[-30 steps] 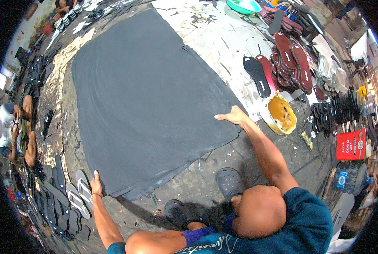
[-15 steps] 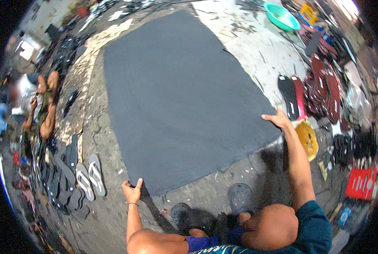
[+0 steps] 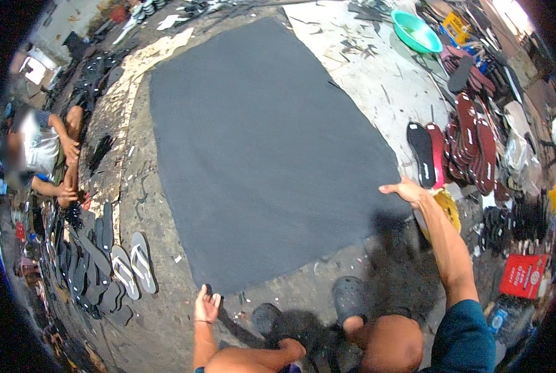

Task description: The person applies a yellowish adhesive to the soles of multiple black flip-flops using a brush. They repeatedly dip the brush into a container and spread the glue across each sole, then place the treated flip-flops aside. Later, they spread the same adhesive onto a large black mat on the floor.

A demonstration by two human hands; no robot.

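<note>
A large dark grey sheet lies spread over the floor in front of me, with a slight ripple in its near half. At its near left corner my left hand is closed, fingers curled, with a dark bit of the corner at the thumb. My right hand holds the right edge near the other near corner, its thumb stretched over the top face; its other fingers are partly hidden. My feet, in dark clogs, stand just short of the near edge.
Grey-and-white flip-flops and dark sole pieces lie at the left, near a seated person. Dark red insoles, a black insole, a yellow piece and a red box are at the right. A turquoise basin stands farther back.
The sheet's near edge has come slightly closer to me. My left hand moved down and a little right, my right hand slightly down and left. The seated person's arms have shifted.
</note>
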